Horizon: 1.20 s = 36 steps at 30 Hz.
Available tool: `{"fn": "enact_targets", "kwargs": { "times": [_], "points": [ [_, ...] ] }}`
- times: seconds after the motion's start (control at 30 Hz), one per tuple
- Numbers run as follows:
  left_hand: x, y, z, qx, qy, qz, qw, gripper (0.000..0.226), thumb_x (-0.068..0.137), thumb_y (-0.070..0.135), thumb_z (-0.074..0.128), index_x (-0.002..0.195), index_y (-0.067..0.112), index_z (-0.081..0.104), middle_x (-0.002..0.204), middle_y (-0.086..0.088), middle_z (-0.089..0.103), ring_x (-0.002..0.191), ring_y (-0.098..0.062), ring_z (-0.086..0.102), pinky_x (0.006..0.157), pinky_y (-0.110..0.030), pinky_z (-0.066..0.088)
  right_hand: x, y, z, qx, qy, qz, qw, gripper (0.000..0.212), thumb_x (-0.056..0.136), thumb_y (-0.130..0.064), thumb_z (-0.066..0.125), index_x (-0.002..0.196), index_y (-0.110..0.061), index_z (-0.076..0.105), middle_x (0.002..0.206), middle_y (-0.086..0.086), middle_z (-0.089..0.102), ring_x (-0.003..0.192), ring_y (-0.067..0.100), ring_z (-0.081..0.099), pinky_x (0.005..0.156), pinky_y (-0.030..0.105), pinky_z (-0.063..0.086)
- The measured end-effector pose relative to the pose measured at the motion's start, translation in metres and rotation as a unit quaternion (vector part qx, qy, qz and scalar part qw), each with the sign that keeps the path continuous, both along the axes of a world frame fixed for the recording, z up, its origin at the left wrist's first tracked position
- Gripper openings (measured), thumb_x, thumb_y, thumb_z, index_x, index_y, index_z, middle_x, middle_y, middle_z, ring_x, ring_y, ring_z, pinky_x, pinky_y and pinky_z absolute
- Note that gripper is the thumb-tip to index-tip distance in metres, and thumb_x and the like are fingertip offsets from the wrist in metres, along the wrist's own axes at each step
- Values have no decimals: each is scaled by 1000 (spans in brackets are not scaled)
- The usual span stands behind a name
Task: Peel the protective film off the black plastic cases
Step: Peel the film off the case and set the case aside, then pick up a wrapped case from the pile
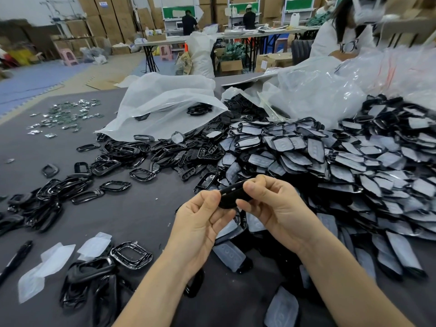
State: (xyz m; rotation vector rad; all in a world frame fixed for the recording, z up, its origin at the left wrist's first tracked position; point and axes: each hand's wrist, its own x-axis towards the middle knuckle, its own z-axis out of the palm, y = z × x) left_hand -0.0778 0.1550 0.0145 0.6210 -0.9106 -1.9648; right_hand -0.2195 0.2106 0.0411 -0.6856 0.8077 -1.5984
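While both hands meet above the grey table [146, 215], we hold one black case [232, 193] between them, raised just in front of the heap of film-covered cases [342, 161]. Our left hand [203, 220] pinches the case's left end between thumb and curled fingers. Our right hand [276, 206] pinches the right end, thumb on top. The fingers cover most of the case, so we cannot tell whether film is on it. Loose film pieces [59, 256] lie at lower left beside bare black frames [132, 254]. A white bag [165, 102] hides part of the heap behind it. A dark pen-like object [16, 260] is cut off at the left edge.
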Motion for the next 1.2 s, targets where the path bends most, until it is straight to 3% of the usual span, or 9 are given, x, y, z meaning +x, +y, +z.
{"fn": "enact_targets", "kwargs": {
  "times": [0.17, 0.27, 0.43, 0.5, 0.7, 0.9, 1.0, 1.1, 1.2],
  "points": [
    [3, -2, 2, -64, -49, 46, 996, 22, 75, 33, 64, 68, 17, 76, 83, -12, 75, 81, -20, 74, 65, -19, 56, -4, 1, 5, -44, -1, -82, 996, 17, 64, -7, 70, 52, -12, 58, 67, 0, 63, 64, 13, 68, 60, 24, 58],
    [7, -9, 2, -43, -52, 87, 994, 28, 81, 33, 58, 64, 18, 75, 91, -15, 75, 86, -23, 74, 64, -21, 57, -19, 7, 9, -83, 150, -222, 960, 16, 65, -18, 77, 63, -15, 61, 70, -8, 65, 72, 13, 69, 74, 31, 60],
    [11, -16, -3, -36, -36, 121, 991, 24, 82, 33, 59, 79, 12, 70, 91, -15, 75, 79, -21, 74, 61, -22, 57, -77, 9, 16, -92, 571, -487, 654, 7, 81, -7, 73, 82, -11, 67, 88, 2, 60, 74, -1, 56, 71, 6, 44],
    [9, -15, -5, -33, -41, 118, 992, 24, 85, 32, 57, 85, 9, 66, 89, -15, 75, 77, -21, 74, 60, -22, 57, -102, 3, 19, -20, 661, -459, 593, 6, 82, -5, 72, 86, -2, 68, 93, 10, 61, 79, 10, 56, 72, 11, 37],
    [9, -16, -10, -126, -142, 154, 970, 15, 101, 15, 49, 95, 11, 62, 85, -13, 75, 80, -24, 74, 63, -21, 57, -121, 2, 19, 99, 725, -329, 597, 4, 82, -10, 72, 85, -8, 71, 99, 8, 64, 93, 24, 59, 86, 31, 43],
    [19, -18, -9, -328, -418, 223, 817, 21, 95, 10, 54, 99, 28, 64, 91, 20, 67, 75, 16, 58, 70, -4, 45, -91, 5, 25, 23, 707, -403, 581, 6, 86, -10, 67, 88, -5, 71, 95, 11, 66, 88, 27, 61, 79, 24, 39],
    [19, -16, -2, -367, -477, 195, 774, 25, 96, 12, 52, 117, 23, 60, 110, 17, 61, 64, 12, 54, 67, 2, 37, -37, -4, 22, -94, 665, -388, 631, 4, 86, -7, 67, 84, -5, 69, 79, 7, 66, 73, 20, 60, 69, 26, 46],
    [32, -17, 0, -411, -538, 161, 718, 32, 96, 13, 52, 128, 20, 55, 133, 5, 55, 119, -6, 50, 101, -11, 33, 18, -15, -1, -166, 668, -323, 649, 15, 89, -12, 62, 76, -4, 64, 72, 4, 61, 68, 19, 55, 63, 28, 46],
    [73, -29, -2, -413, -624, 138, 648, 35, 94, 13, 55, 130, 16, 55, 139, -4, 51, 135, -21, 40, 114, -35, 28, 34, -15, -26, -211, 683, -279, 641, 26, 91, -17, 58, 69, -4, 58, 66, 3, 54, 62, 20, 50, 57, 31, 45]
  ]
}}
